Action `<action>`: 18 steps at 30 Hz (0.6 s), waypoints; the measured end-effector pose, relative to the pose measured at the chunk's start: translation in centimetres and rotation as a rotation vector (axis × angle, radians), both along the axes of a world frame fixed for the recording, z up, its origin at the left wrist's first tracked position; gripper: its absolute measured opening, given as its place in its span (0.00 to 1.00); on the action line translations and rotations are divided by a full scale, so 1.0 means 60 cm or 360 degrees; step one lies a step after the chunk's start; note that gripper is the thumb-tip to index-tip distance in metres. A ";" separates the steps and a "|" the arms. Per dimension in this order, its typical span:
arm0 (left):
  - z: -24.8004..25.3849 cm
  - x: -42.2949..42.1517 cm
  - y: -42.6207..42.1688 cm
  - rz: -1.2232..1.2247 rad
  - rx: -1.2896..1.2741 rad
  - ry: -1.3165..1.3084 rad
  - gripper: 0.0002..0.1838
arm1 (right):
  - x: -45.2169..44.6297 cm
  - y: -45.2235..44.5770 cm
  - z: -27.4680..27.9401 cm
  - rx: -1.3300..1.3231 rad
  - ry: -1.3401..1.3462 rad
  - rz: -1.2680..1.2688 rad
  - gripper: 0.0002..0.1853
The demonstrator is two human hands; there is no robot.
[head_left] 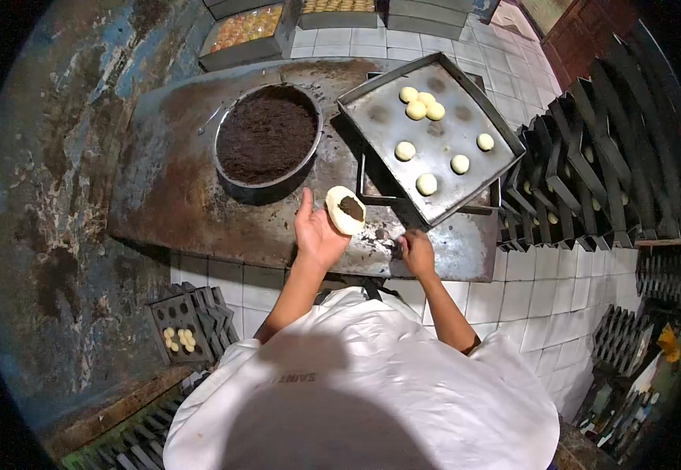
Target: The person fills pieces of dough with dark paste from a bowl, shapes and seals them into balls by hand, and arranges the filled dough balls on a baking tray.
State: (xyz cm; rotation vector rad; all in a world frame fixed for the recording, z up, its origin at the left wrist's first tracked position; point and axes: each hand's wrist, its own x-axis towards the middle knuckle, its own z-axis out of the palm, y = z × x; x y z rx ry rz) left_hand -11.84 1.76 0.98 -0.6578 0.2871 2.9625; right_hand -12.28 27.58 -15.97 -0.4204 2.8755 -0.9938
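Observation:
My left hand (321,236) is palm up near the table's front edge, with a flattened piece of pale dough (338,209) on its fingers. A dark lump of filling (351,207) lies on the dough. To the right, my right hand (416,252) is closed low over the table edge; whether anything is in its fingers is hidden. Beyond my left hand stands a round metal bowl (217,149) full of dark crumbly filling (268,133). A square metal tray (442,168) at the right holds several pale dough balls (405,150).
The worn metal table (168,172) carries the bowl and the tray, which rests tilted on another tray. Stacked dark trays (583,164) stand at the right. More trays (177,325) sit at the lower left. Boxes of baked goods (250,30) are beyond the table.

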 end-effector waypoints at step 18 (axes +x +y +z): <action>0.032 0.046 0.028 -0.0528 -0.1822 0.0249 0.34 | -0.066 -0.080 0.330 -0.0587 0.0049 0.0674 0.36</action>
